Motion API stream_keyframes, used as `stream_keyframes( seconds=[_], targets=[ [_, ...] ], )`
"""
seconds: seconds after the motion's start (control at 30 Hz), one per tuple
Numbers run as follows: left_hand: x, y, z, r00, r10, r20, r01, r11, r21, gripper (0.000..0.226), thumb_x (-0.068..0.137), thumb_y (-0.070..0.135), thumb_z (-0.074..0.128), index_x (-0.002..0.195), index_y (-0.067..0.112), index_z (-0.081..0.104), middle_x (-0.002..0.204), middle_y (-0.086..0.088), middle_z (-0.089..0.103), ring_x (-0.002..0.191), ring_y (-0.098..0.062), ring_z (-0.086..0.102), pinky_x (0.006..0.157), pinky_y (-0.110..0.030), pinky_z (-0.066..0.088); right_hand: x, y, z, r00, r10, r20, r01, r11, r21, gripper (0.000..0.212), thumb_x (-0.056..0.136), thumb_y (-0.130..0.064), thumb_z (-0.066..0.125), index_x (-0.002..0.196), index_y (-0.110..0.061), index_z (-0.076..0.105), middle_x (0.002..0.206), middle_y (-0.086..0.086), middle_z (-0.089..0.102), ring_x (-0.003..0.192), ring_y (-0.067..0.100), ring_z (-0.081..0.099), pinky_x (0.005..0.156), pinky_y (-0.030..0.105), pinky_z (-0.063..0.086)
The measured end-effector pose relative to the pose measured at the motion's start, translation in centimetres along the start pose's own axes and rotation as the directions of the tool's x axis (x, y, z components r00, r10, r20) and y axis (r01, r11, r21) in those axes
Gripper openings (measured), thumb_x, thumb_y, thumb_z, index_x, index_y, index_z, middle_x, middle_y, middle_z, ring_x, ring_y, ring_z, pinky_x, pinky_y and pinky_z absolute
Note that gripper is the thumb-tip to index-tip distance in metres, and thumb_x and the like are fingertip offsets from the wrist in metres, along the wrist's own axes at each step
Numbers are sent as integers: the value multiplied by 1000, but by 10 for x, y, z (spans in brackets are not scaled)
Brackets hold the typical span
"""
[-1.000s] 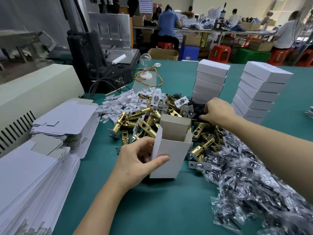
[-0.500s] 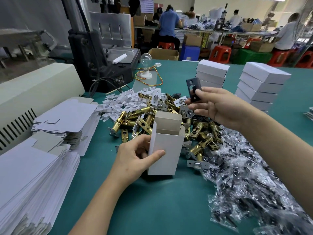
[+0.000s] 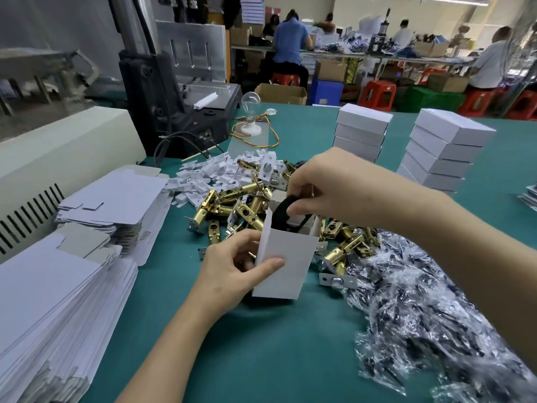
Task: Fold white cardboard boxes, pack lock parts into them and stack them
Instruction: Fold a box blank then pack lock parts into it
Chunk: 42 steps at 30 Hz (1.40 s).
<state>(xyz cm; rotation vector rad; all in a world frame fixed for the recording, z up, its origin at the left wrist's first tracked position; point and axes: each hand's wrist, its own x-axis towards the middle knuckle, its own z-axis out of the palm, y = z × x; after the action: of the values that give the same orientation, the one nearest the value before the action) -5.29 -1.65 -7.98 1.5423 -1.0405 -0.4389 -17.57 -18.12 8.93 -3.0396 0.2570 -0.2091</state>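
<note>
An open white cardboard box [image 3: 286,263] stands upright on the green table, and my left hand [image 3: 232,271] grips its left side with the thumb on the front face. My right hand [image 3: 328,184] is above the box mouth and pinches a black lock plate [image 3: 283,212], whose lower end is inside the box. Behind the box lies a heap of brass latch bolts [image 3: 232,205]. Two stacks of closed white boxes stand at the back, one at centre [image 3: 361,132] and one to the right [image 3: 444,149].
Flat white box blanks [image 3: 58,286] are piled at the left, with a smaller pile [image 3: 116,196] behind. Small white plastic pieces [image 3: 209,173] lie beyond the latches. Clear bags of dark screws [image 3: 421,301] spread at the right. A machine [image 3: 174,91] and a bulb [image 3: 251,112] stand at the back.
My right hand picked a black plate from the parts heap, lifted it, then brought it down into the mouth of the box. My left hand kept holding the box.
</note>
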Motion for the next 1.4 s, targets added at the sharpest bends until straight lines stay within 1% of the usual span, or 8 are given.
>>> stream_keyframes(
  seconds=[0.23, 0.43, 0.6, 0.73, 0.9, 1.03, 1.13, 1.4],
  targets=[
    [1, -3, -4, 999, -4, 51, 4, 1000, -6, 40, 77, 59, 81, 113, 43, 72, 100, 8, 78, 66, -8, 55, 62, -21, 50, 13, -11, 22, 991, -26, 129, 5, 987, 158, 14, 97, -29, 69, 95, -22, 80, 86, -5, 76, 73, 8, 65, 70, 21, 47],
    [4, -8, -8, 995, -16, 99, 17, 1000, -4, 49, 75, 67, 82, 116, 43, 71, 104, 7, 78, 87, -36, 68, 73, -46, 59, 7, -14, 31, 975, 24, 219, -74, 972, 224, 22, 103, -31, 60, 108, -21, 78, 91, -6, 74, 58, 7, 64, 50, 11, 43],
    [4, -11, -10, 995, 3, 98, -3, 1000, 4, 58, 71, 76, 80, 115, 40, 71, 103, 8, 78, 65, -4, 55, 61, -17, 48, -13, 12, 7, 981, 184, -59, -144, 899, 413, 12, 98, -28, 66, 95, -24, 76, 76, -11, 76, 49, 2, 66, 49, 12, 47],
    [3, -11, -8, 994, 3, 111, -4, 1000, 12, 58, 72, 71, 82, 118, 37, 70, 106, 9, 79, 66, -6, 58, 63, -20, 51, -30, 67, 3, 935, 352, -41, -347, 932, 106, 11, 98, -31, 67, 93, -25, 75, 80, -13, 73, 61, -1, 65, 62, 18, 50],
    [2, -11, 0, 989, -11, 146, 14, 1000, -20, 47, 77, 52, 85, 118, 35, 70, 106, 1, 78, 83, -41, 67, 74, -52, 59, -45, 130, 33, 819, 569, 74, -546, 813, -200, 20, 100, -24, 62, 114, -20, 76, 108, 1, 76, 96, 24, 69, 88, 43, 59],
    [1, -10, 0, 988, -23, 150, 27, 999, -27, 47, 76, 53, 85, 117, 34, 70, 104, 1, 78, 87, -44, 67, 77, -59, 59, -44, 159, 56, 748, 646, 156, -610, 760, -224, 30, 101, -11, 53, 125, -9, 70, 123, 14, 71, 110, 32, 66, 95, 41, 55],
    [1, -8, 0, 989, -32, 147, 36, 999, -21, 47, 76, 52, 85, 117, 35, 70, 102, 1, 77, 88, -42, 68, 79, -60, 59, -40, 166, 61, 724, 646, 243, -627, 763, -159, 32, 107, -21, 50, 129, -7, 68, 127, 14, 69, 114, 30, 63, 95, 34, 50],
    [2, -5, 1, 989, -40, 140, 40, 999, -2, 48, 74, 54, 85, 117, 37, 71, 102, 2, 77, 89, -40, 69, 80, -59, 59, -38, 166, 59, 711, 607, 354, -569, 793, -216, 17, 90, -22, 77, 106, -19, 79, 92, -7, 71, 87, 16, 65, 81, 29, 52]
  ],
)
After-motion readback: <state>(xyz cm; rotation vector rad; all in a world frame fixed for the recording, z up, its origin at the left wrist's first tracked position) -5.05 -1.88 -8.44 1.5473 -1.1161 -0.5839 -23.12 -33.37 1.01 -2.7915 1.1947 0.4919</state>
